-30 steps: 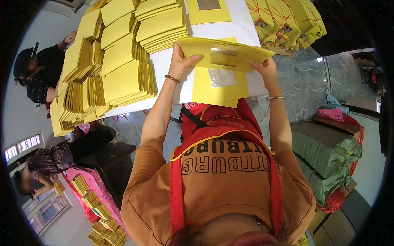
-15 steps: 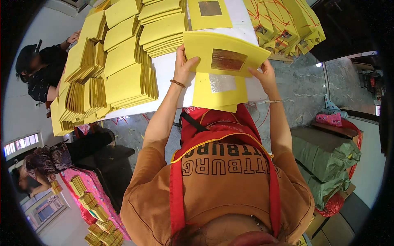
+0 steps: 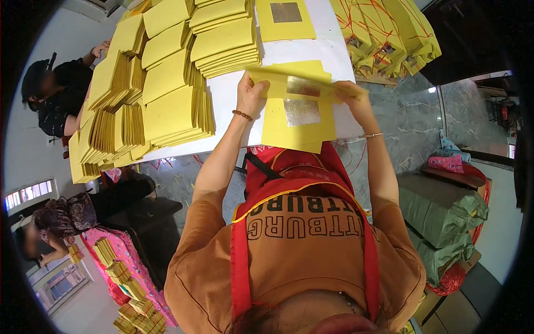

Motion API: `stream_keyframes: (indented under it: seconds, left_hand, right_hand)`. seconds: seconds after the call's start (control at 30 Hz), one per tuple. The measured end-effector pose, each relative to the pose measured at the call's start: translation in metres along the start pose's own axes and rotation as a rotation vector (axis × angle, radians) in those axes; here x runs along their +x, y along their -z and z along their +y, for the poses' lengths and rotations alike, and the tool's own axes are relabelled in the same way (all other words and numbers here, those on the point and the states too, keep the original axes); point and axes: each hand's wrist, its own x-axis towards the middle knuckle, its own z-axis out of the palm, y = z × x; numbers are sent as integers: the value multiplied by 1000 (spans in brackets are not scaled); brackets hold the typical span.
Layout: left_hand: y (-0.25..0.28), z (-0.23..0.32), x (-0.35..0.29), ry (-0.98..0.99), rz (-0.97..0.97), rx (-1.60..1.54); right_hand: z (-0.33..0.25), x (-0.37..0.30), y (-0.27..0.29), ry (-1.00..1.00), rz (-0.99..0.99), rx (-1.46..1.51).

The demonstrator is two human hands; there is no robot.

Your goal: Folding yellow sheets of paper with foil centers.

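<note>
Between my two hands is a piece of yellow paper (image 3: 278, 78) with a shiny foil square, tilted steeply and partly blurred; I cannot tell whether it is one sheet or several. My left hand (image 3: 252, 96) pinches its left end, thumb on the near face. At the right end my right hand (image 3: 353, 100) grips it, its fingers partly smeared by motion. Just beneath, more yellow paper (image 3: 297, 133) with a silvery foil square lies on the white table (image 3: 228, 94), overhanging its near edge.
Folded yellow stacks (image 3: 172, 114) crowd the table's left side. Another foil-square sheet (image 3: 286, 30) lies beyond my hands. Yellow bundles tied with red string (image 3: 389, 33) stand at the far right. Green wrapped packages (image 3: 439, 209) sit on the right. Two people (image 3: 55, 100) are at the left.
Both hands have tipped the held yellow paper from facing me to nearly edge-on and lowered it slightly. More of the paper lying on the table shows behind it.
</note>
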Motion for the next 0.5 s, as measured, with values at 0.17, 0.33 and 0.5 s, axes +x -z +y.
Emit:
stream_keyframes:
  seconds: [0.17,0.33,0.5]
  left_hand:
    - [-4,17,6,-152,85,68]
    - [-9,33,-17,-707,242,1032]
    - [-38,4,-38,-1005,128,1330]
  right_hand:
    - [-4,1,0,-163,182,426]
    - [-2,-10,-21,-210,329,891]
    - [-8,-21,-60,-370,445,1208]
